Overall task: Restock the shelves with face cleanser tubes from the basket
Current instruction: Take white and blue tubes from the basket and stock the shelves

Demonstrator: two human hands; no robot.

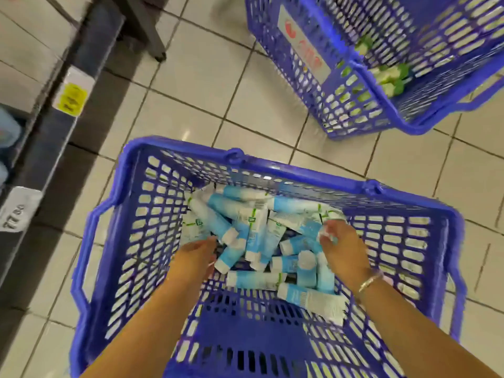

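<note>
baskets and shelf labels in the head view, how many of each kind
Blue plastic mesh baskets: 2, a near one holding blue-and-white tubes and a far one holding green-and-white items
Yellow shelf labels: 1
White shelf labels: 1
Total: 4

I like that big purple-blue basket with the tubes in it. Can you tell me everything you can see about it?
The purple-blue plastic basket stands on the pale tiled floor beside the dark shelf edge. Its walls are an open lattice of small holes under a thick solid rim. Blue-and-white face cleanser tubes lie jumbled across its far half; the near part of the bottom is bare. Both hands reach inside, the left hand and right hand among the tubes.
</note>
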